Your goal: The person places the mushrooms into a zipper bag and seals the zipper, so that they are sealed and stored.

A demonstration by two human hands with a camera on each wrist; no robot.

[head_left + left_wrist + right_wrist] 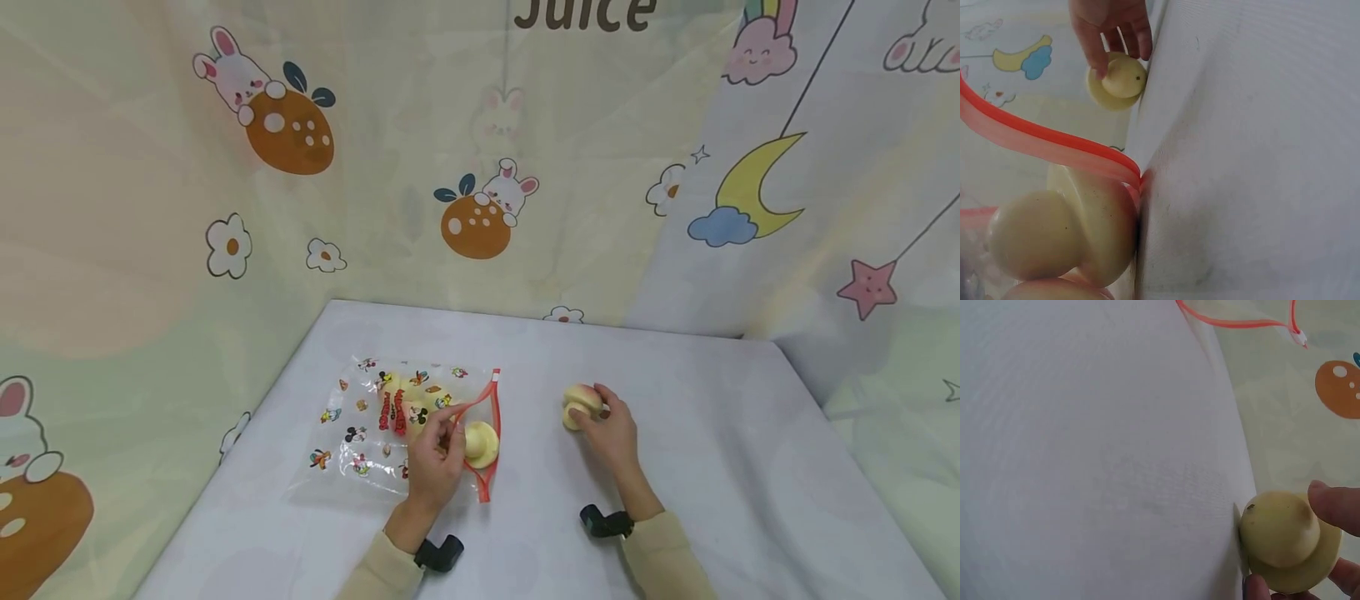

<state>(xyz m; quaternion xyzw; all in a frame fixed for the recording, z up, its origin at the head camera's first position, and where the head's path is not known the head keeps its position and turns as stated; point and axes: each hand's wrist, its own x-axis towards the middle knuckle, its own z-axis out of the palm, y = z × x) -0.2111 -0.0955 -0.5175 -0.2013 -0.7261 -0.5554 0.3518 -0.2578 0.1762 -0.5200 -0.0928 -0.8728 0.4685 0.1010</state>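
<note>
A clear zip bag (pixel 352 450) with cartoon prints and a red zip edge lies on the left half of the table, its mouth facing right. My left hand (pixel 435 462) pinches the upper lip of that red edge and holds the mouth apart. Just inside the mouth sits a pale yellow toy mushroom (pixel 482 444), its stem toward the hand; more yellow pieces (pixel 442 400) show through the plastic. To the right, my right hand (pixel 615 433) grips another toy mushroom (pixel 1282 528), thumb on the stem and fingers around the pinkish cap, low at the tabletop.
A white cloth covers the table (pixel 720 433), whose back edge meets a printed curtain (pixel 390 208). Black wrist cameras (pixel 441 553) sit on both wrists, close above the cloth.
</note>
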